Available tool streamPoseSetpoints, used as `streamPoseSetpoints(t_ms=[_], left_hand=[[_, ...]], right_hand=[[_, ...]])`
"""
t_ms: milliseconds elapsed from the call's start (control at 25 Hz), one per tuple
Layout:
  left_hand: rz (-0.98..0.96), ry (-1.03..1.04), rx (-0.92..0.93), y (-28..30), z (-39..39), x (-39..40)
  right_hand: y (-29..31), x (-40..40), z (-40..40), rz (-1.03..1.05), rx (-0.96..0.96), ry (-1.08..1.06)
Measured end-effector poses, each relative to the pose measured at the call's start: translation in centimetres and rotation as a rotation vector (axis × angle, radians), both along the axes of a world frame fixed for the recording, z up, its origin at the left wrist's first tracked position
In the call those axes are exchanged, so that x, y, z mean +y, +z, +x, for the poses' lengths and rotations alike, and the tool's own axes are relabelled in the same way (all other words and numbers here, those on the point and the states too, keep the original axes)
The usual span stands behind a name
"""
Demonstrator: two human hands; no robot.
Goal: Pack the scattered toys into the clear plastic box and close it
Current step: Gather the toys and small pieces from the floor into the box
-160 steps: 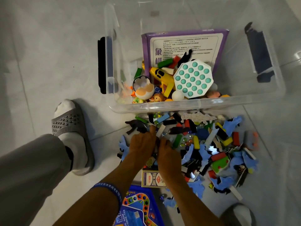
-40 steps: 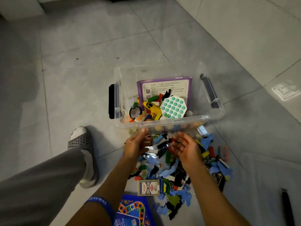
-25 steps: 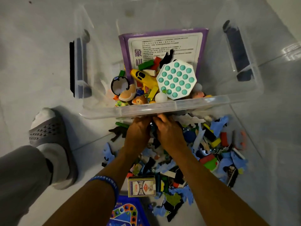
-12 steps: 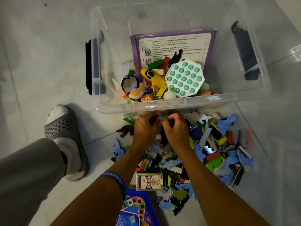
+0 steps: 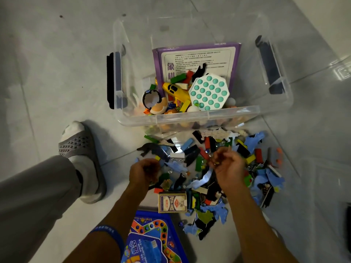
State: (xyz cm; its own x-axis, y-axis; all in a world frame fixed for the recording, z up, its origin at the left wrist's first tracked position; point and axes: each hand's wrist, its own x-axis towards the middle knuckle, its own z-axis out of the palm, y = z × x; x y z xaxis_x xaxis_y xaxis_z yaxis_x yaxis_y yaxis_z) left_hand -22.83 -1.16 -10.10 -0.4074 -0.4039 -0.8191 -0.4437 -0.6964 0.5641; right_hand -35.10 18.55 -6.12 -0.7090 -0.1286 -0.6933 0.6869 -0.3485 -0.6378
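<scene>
Clear plastic box point(image 5: 190, 118), lidless, on the tiled floor point(image 5: 57, 73); its near rim borders the scattered toys point(image 5: 218, 168). Left hand point(image 5: 144, 173) curled, contents indiscernible. Right hand point(image 5: 228, 168) loosely curled around small pieces, above the pile. Card pack point(image 5: 172, 202) lies between the forearms. Bare floor flanks the box; a slippered foot point(image 5: 79, 154) stands left.
</scene>
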Motion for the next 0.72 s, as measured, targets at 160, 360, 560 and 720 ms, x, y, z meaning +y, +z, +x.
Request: streamPoseSetpoints(t_ms=[160, 360, 560, 720], left_hand=[[-0.493, -0.616, -0.103, -0.7, -0.9, 1.5], [-1.043, -1.131, -0.134, -2.4, -0.4, 3.4], [-1.094, -1.173, -0.154, -2.6, -0.2, 3.6], [-0.603, -0.648, -0.109, -0.5, -1.2, 3.9]], right_hand=[[-2.7, 0.3, 2.2, 0.980, 0.386, 0.666], [-6.0, -0.3, 8.0, 1.450, 0.779, 0.967], [-6.4, -0.9, 9.2, 1.517, 0.748, 0.939], [-6.2, -0.8, 8.7, 1.276, 0.585, 0.826]])
